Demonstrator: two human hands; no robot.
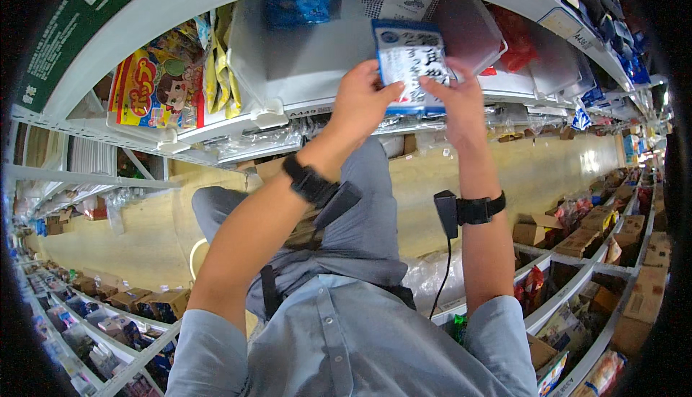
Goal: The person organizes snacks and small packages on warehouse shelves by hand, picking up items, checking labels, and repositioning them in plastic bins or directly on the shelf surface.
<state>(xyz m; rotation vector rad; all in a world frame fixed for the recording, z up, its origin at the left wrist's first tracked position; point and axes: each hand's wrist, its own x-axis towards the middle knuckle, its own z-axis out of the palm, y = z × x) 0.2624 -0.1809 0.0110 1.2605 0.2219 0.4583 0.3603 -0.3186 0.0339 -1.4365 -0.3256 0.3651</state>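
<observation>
A blue and white snack packet [412, 67] bearing writing is held upright between my two hands, at the front of a shelf bin [303, 70]. My left hand [363, 94] grips its left edge, with the thumb on the front. On the right edge, my right hand [459, 97] holds it with thumb and fingers. Behind the packet, deeper in the bin, lie a blue packet [298, 5] and a white packet with checkered edges [403, 1].
Colourful snack bags [162, 83] and yellow bags [220, 67] fill the bin on the left. Red packets [513, 42] lie beyond the right divider. Racks with cardboard boxes [586, 237] stand behind on the right. Part of a round pale rim [198, 259] shows beside my left arm.
</observation>
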